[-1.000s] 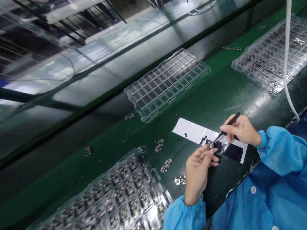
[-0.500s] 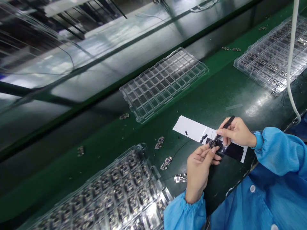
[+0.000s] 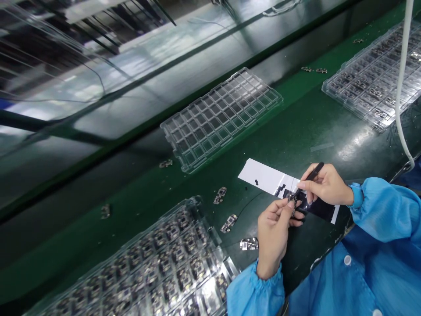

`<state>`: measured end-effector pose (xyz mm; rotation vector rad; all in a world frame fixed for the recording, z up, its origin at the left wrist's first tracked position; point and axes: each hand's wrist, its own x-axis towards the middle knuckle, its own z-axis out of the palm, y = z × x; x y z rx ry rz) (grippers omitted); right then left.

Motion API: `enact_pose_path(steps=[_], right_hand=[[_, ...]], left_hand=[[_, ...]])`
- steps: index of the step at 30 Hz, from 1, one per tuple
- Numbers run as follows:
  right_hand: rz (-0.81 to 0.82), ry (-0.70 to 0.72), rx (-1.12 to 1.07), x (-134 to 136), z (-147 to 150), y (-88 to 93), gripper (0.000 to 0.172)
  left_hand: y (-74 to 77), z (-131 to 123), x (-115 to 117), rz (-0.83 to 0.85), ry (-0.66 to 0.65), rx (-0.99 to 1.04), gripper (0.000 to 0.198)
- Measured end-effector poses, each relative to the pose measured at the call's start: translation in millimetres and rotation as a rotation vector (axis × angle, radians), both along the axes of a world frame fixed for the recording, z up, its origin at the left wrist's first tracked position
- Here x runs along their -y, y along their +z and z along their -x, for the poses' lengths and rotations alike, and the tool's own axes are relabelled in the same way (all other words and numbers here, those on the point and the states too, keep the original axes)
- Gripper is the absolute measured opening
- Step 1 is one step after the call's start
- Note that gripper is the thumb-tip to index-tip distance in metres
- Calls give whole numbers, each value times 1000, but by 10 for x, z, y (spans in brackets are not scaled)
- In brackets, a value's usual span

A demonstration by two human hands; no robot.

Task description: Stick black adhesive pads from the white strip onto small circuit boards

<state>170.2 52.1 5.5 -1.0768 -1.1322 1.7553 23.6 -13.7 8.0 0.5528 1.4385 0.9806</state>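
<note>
Pinched between the fingertips of my left hand (image 3: 275, 221) is a small circuit board (image 3: 294, 205), partly hidden by the fingers. My right hand (image 3: 324, 184) is closed around black tweezers (image 3: 314, 172), whose tips reach down to the board. Whether the tips hold anything is too small to tell. Beneath both hands lies a white backing sheet (image 3: 259, 173) with black film on its right part and a small black cut piece on its left. Close to my left wrist rests another circuit board (image 3: 249, 244), and two more lie further left.
A clear tray (image 3: 131, 267) full of boards fills the lower left. An unfilled clear tray (image 3: 220, 116) sits by the back ledge. Another filled tray (image 3: 371, 83) is at the right, with a white cable (image 3: 399, 96) hanging before it. Loose boards (image 3: 166, 163) lie about.
The board in my left fingers has turned and looks more upright. The tweezers have shifted slightly with my right hand, their tips still at the board. The whole view has moved a little.
</note>
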Motion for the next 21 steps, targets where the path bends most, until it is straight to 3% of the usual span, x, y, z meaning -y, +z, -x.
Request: enact_pose_path(steps=[3, 8, 16, 21], right_hand=[[-111, 8, 50, 44, -8, 20, 24], [-440, -24, 210, 67, -59, 61, 14], [-388, 28, 149, 68, -50, 46, 17], [-317, -126, 176, 10, -156, 93, 19]], left_hand=[[-15, -3, 10, -19, -8, -17, 30], [-13, 5, 40, -40, 4, -37, 28], [-55, -9, 37, -58, 3, -8, 26], [180, 114, 122, -29, -5, -44, 28]])
